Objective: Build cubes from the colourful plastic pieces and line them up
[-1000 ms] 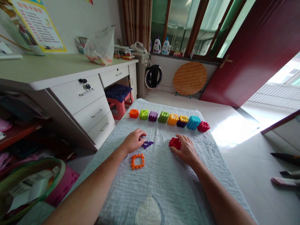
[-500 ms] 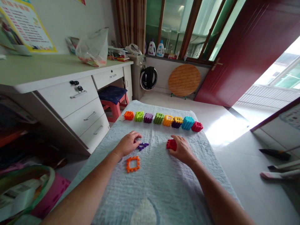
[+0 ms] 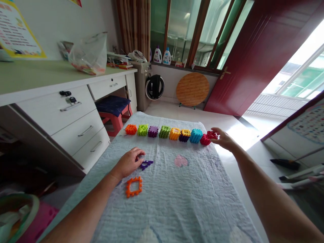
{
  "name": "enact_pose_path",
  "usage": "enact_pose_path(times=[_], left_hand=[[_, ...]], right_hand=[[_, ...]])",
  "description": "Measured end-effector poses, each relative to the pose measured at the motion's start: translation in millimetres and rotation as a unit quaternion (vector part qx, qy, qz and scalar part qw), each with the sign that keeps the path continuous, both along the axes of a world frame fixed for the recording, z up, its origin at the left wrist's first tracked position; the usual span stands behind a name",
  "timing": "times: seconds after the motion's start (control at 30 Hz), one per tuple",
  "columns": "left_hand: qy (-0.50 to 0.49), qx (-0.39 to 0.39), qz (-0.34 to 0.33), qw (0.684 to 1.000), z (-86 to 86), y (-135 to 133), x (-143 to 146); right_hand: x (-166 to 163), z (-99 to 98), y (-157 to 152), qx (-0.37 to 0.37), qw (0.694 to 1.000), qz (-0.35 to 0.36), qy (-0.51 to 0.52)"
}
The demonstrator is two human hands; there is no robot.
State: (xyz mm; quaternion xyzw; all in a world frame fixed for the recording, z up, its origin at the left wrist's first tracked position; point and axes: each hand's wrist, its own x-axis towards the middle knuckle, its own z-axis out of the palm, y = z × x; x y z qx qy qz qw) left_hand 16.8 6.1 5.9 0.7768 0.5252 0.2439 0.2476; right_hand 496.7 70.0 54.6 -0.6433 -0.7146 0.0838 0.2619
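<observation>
At the right end of a row of toy blocks, my right hand (image 3: 222, 138) is closed on a red toy block (image 3: 213, 135) with a notched, openwork surface. It is held against or just above the red block (image 3: 205, 139) that ends the row; contact between them is unclear. My left hand (image 3: 130, 162) rests on the cloth with fingers loosely bent and thumb apart. Close by its thumb lies a flat purple triangular frame piece (image 3: 146, 164). Nearer to me is an orange square frame piece (image 3: 134, 187) with toothed edges.
Left of the red block, the row runs on through a blue block (image 3: 196, 135), a yellow-and-purple one (image 3: 185, 135) and several others. A pale quilted cloth (image 3: 177, 202) covers the table. A desk (image 3: 63, 81) and stool (image 3: 113, 108) stand at left.
My right hand has moved forward and right, carrying the red block from mid-table to the row's end. The left hand stays by the purple piece. The view has shifted slightly right.
</observation>
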Motion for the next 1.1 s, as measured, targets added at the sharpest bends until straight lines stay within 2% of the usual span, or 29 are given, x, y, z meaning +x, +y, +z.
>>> enact_pose_path(times=[0.13,0.47,0.67,0.77,0.83,0.9,1.0,1.1], left_hand=[[-0.003,-0.007,0.006,1.000,0.5,0,0],[0.000,-0.009,0.004,1.000,0.0,1,0],[-0.010,-0.009,0.007,1.000,0.9,0,1],[-0.019,-0.027,0.001,0.999,3.2,0,-3],[-0.031,-0.059,-0.015,0.998,6.8,-1,-8],[-0.043,-0.094,-0.038,0.994,11.6,-1,-15],[-0.044,-0.121,-0.078,0.989,18.4,-3,-22],[-0.021,-0.109,-0.107,0.988,22.0,-4,-24]], right_hand=[[8,-2.9,16,-0.023,0.999,0.030,-0.020],[10,-12.4,34,-0.038,0.994,0.075,-0.067],[11,-13.1,31,-0.049,0.995,0.062,-0.058],[4,-5.0,20,0.006,0.999,0.010,-0.051],[-12,2.7,8,0.066,0.997,-0.017,-0.032],[-40,10.3,-6,0.104,0.994,-0.013,0.007],[-101,17.7,-34,0.064,0.993,0.067,0.073],[-168,15.9,-65,-0.022,0.977,0.205,0.049]])
